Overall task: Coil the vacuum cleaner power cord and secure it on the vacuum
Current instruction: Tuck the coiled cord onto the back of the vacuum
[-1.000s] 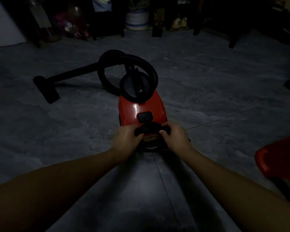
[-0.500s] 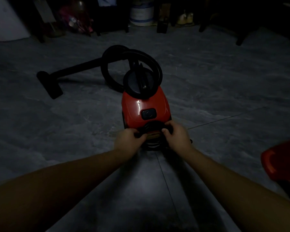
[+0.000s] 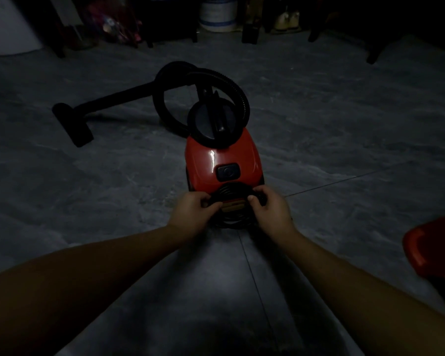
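A red canister vacuum (image 3: pixel 224 160) stands on the dim grey floor, its rear end facing me. Against that rear end lies the black power cord (image 3: pixel 230 190), wound in a round coil. My left hand (image 3: pixel 193 210) grips the coil's left side with curled fingers. My right hand (image 3: pixel 270 209) grips its right side the same way. A small tan label (image 3: pixel 233 205) shows between my hands. The black hose (image 3: pixel 224 80) loops over the vacuum's front, and its wand runs left to the floor nozzle (image 3: pixel 72 124).
A red plastic object (image 3: pixel 434 247) sits at the right edge, close to my right forearm. Along the far wall stand dark furniture legs, a white bucket (image 3: pixel 217 16) and a white appliance (image 3: pixel 8 24). A tile joint (image 3: pixel 254 276) runs toward me.
Both hands stay on the cord coil at the vacuum's rear, with only small shifts of the fingers. The view has drifted slightly.
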{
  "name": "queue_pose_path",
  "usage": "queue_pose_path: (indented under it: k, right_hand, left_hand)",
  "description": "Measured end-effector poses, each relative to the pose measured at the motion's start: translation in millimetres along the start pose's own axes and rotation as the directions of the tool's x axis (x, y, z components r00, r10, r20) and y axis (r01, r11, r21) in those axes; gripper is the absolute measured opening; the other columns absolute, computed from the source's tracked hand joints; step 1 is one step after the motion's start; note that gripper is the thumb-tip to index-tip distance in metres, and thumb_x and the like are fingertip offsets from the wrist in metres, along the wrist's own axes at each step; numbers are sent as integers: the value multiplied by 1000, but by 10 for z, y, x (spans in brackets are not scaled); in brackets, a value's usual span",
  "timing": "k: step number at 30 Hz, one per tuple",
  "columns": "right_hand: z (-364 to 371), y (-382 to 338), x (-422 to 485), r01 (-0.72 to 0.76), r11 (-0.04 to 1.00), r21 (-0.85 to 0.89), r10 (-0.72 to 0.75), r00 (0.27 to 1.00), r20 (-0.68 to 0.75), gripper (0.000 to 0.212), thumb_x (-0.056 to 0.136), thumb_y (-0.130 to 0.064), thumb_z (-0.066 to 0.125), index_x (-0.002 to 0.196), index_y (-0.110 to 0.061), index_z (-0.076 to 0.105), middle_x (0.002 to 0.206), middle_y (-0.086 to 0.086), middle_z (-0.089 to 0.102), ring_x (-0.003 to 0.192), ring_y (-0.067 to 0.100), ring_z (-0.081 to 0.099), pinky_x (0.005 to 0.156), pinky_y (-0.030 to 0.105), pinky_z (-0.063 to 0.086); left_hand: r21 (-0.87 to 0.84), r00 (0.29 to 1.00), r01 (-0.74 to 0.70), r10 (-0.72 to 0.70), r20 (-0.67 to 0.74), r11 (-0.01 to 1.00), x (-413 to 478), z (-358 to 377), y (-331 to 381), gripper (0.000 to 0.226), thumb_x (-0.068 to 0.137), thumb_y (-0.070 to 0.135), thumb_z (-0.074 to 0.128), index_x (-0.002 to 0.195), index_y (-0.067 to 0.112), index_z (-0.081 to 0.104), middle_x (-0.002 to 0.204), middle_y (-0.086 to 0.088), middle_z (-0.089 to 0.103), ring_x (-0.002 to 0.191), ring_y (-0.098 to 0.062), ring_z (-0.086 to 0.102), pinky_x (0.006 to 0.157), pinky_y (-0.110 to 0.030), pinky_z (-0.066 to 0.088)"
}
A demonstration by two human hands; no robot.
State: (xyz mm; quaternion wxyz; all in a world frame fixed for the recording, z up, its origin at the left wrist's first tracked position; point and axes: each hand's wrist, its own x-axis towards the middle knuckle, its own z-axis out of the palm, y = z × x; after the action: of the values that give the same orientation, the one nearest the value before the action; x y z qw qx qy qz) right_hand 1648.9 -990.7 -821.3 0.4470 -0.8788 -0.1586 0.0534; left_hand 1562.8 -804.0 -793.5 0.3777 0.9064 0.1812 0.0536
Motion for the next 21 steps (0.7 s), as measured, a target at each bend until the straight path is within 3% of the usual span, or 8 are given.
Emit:
queue_pose_path:
  k: [7,14,17,21]
  right_hand:
    - [0,70,44,-18,998,-58,21,998,55,22,96,-31,57,106,-14,65,95,1,70,85,16,64,72,29,49]
    - [36,43,45,-35,998,-45,37,999,32,15,99,-20,51,102,-13,63,86,-2,65,78,15,60,62,23,40]
    - [55,73,72,-70,998,-5,70,998,9,16,98,-21,52,104,-12,65,91,1,68,83,16,63,70,27,47]
    - [58,164,121,-90,994,55,87,995,49,13,96,-19,57,102,-13,66,92,2,71,85,18,67,73,28,48]
  left_hand:
    - [-11,1000,-9,9,-19,1000,17,21,-74,28,83,30,77,71,7,70,62,-9,66,58,-19,62,49,-21,37]
    - [-36,995,54,-57,-84,998,-50,93,-22,25,80,42,78,86,17,76,69,9,68,65,-3,65,58,-18,48]
    - [13,993,110,-109,-49,994,-87,101,21,32,77,51,76,85,20,73,73,8,70,67,-5,65,64,-29,55]
    - [44,990,142,-141,-28,989,-91,88,73,38,75,57,75,78,19,69,71,8,68,66,-5,64,66,-30,56]
